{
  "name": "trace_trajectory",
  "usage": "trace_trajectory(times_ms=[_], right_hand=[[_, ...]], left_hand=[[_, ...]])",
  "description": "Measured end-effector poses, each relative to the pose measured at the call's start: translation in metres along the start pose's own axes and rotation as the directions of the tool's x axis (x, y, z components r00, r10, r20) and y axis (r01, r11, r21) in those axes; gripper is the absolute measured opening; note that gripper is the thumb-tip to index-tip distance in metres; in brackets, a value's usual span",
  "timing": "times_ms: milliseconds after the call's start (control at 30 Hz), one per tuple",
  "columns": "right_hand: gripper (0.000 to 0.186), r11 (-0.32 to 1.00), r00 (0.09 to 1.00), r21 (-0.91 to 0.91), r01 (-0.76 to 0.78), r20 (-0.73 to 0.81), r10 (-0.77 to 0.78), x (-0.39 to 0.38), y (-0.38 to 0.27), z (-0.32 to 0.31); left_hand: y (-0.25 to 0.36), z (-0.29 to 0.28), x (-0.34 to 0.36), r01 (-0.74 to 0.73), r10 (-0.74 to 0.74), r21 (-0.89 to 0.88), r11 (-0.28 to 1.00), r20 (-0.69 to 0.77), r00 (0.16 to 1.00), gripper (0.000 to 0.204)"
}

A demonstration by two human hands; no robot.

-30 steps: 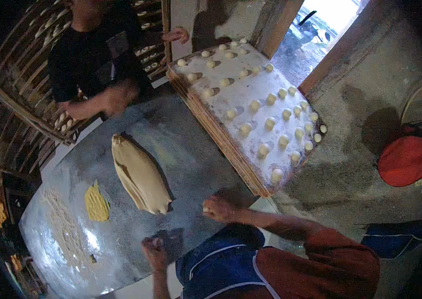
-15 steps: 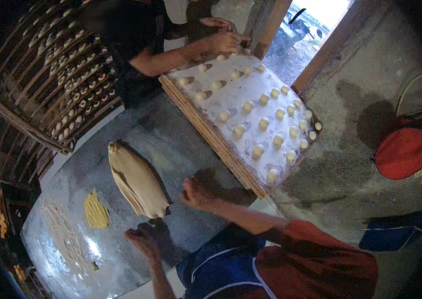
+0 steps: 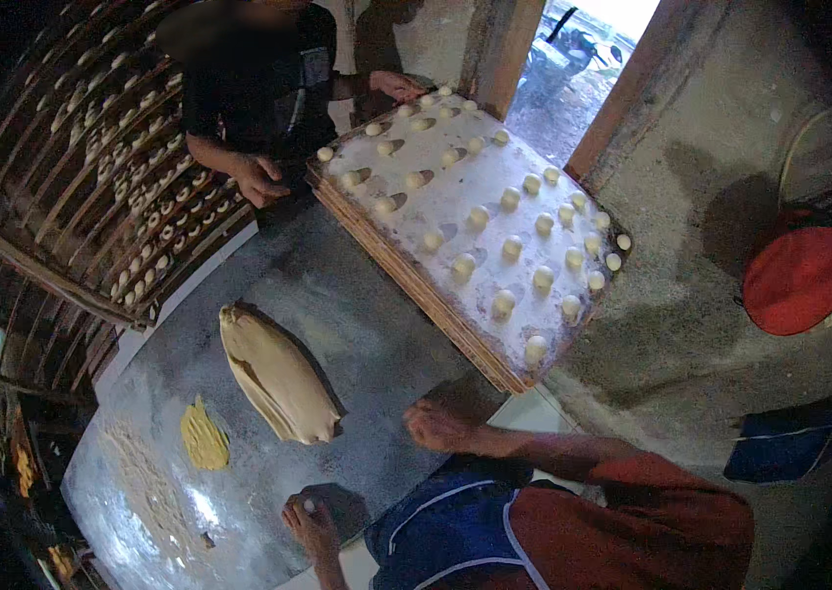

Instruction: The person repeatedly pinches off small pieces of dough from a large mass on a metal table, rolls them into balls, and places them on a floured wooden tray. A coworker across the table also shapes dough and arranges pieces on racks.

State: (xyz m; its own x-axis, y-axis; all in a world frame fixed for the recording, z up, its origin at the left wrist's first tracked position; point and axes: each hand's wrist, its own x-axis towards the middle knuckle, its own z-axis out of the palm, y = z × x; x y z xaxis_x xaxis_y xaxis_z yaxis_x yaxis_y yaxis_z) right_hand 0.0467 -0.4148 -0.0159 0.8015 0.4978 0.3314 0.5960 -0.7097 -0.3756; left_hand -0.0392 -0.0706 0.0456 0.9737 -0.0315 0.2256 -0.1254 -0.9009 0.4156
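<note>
A long, smooth piece of dough [image 3: 278, 379] lies on the dark tabletop [image 3: 376, 344], with a fold along its left side. My left hand [image 3: 314, 523] is closed at the table's near edge, below the dough. A small pale spot shows at its fingers; what it is I cannot make out. To the right of the dough, my right hand [image 3: 443, 427] hovers with curled fingers, and anything inside them is hidden. Left of the dough sits a flattened yellow mass [image 3: 203, 438], apart from both hands.
A stack of floured boards [image 3: 416, 295] bears several round dough balls [image 3: 503, 305]. Beyond the table stands a co-worker [image 3: 268, 98], one hand at the boards' far edge. Slatted racks [image 3: 52, 280] with shaped pieces fill the left. Scattered flour [image 3: 145, 482] lies at the table's left.
Both my hands have drawn back, down and to the right, away from the dough. The co-worker's hands have parted, one lowering toward the table. A ball now shows at the boards' far-left corner.
</note>
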Motion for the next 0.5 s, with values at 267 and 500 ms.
trace_trajectory(times_ms=[267,500], right_hand=[[0.027,0.954,0.983,-0.301,0.006,0.178,0.05,0.007,-0.006,-0.057],[0.035,0.878,0.933,0.364,-0.311,0.294,0.209,-0.011,-0.029,-0.124]], left_hand=[[0.016,-0.059,0.059,-0.161,0.262,-0.217,0.963,0.612,0.746,0.031],[0.144,-0.038,0.111,-0.201,0.366,-0.369,0.907,0.46,0.809,0.029]])
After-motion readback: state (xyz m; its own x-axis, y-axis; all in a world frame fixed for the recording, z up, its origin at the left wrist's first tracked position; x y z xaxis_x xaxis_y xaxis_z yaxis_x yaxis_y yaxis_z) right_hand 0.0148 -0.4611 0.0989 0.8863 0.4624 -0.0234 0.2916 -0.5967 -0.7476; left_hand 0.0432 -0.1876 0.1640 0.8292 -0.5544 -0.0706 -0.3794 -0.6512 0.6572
